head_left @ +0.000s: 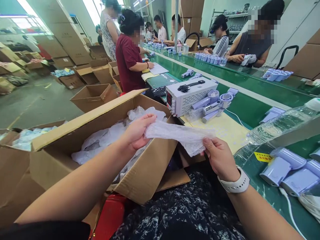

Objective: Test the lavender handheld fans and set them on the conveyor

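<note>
A crumpled translucent plastic bag (178,133) is stretched between both of my hands, over the right edge of an open cardboard box (150,163). My left hand (140,130) pinches its left end. My right hand (218,153), with a white watch band on the wrist, grips the opposite end between thumb and fingers. Inside the box lie several similar white plastic bags (105,138). Just beyond my right hand, lavender handheld fans (212,103) lie in a pile on a yellow sheet (225,128).
A white power supply unit (190,95) stands on the green workbench (250,115). A clear plastic bottle (282,125) and lavender fan parts (290,166) are at the right. A red bag (110,216) sits below the box. A co-worker in maroon (128,56) works further along.
</note>
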`<state>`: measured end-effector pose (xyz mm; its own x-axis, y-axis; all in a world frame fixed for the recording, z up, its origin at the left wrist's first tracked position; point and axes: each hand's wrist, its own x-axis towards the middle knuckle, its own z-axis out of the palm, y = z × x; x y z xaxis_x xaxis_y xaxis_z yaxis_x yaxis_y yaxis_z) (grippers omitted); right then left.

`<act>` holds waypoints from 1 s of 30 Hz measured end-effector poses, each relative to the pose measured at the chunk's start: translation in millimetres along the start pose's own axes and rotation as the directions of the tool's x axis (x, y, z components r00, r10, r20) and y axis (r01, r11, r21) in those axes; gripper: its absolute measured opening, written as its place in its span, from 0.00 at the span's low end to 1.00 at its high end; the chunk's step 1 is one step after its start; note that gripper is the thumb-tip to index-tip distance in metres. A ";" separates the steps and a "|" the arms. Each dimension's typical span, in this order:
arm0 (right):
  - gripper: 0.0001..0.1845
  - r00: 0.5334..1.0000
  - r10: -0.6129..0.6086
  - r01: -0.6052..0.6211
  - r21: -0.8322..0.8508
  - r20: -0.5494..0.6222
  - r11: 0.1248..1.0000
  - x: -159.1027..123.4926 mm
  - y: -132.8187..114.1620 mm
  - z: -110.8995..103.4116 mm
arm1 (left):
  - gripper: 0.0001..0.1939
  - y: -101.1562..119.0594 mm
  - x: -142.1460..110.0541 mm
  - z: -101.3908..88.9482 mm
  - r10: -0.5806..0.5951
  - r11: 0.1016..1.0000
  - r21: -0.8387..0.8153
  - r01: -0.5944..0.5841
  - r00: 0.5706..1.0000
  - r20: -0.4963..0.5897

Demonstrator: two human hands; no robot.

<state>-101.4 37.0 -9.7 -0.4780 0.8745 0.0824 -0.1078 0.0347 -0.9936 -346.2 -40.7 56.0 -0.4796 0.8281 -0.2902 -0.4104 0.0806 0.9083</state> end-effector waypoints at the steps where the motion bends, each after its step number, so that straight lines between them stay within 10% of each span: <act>1: 0.30 1.000 0.012 -0.012 0.017 -0.001 1.000 0.2 -2.2 -0.9 | 0.03 0.4 1.6 1.0 0.015 0.999 -0.038 -0.015 1.000 0.006; 7: 0.34 0.999 0.045 -0.046 0.057 0.029 0.997 0.8 -9.9 -2.0 | 0.29 -7.0 -5.4 -4.8 0.390 0.853 0.329 -0.406 0.913 0.118; 10: 0.34 0.997 0.046 -0.047 0.012 0.064 0.999 -0.8 -5.0 6.8 | 0.24 -20.5 -23.9 0.5 0.785 0.350 0.671 -0.654 0.595 0.171; 11: 0.35 0.995 0.044 -0.043 -0.012 0.087 0.999 -1.6 -3.2 12.6 | 0.20 -25.5 -29.8 5.1 0.785 0.219 0.694 -0.686 0.546 0.292; 14: 0.38 0.985 0.024 -0.009 -0.089 0.168 0.996 0.5 0.7 34.1 | 0.09 -36.9 -36.4 21.7 0.359 0.250 0.669 -0.700 0.709 0.608; 17: 0.43 0.982 0.013 0.023 -0.191 0.187 0.981 23.2 1.4 43.1 | 0.08 -36.9 -24.9 27.9 0.061 0.526 0.688 -0.501 0.829 0.556; 20: 0.42 0.998 0.008 0.013 -0.361 0.057 0.933 75.4 -1.8 21.1 | 0.10 -25.4 -12.1 16.2 0.118 0.660 0.629 -0.411 0.884 0.453; 25: 0.19 0.976 -0.038 -0.108 -0.632 -0.213 0.767 164.7 -6.7 -44.4 | 0.13 -12.4 -11.9 -6.9 0.184 0.508 0.741 -0.438 0.896 0.403; 30: 0.20 0.966 -0.057 -0.154 -0.743 -0.251 0.652 175.3 -2.1 -58.7 | 0.12 -7.6 -14.9 -12.8 0.403 0.372 0.776 -0.510 0.841 0.360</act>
<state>-133.7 218.6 2.2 -0.2373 0.9644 0.1166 0.6511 0.2469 -0.7177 -345.9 -60.7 49.6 -0.2899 0.9289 0.2304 0.6935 0.0380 0.7194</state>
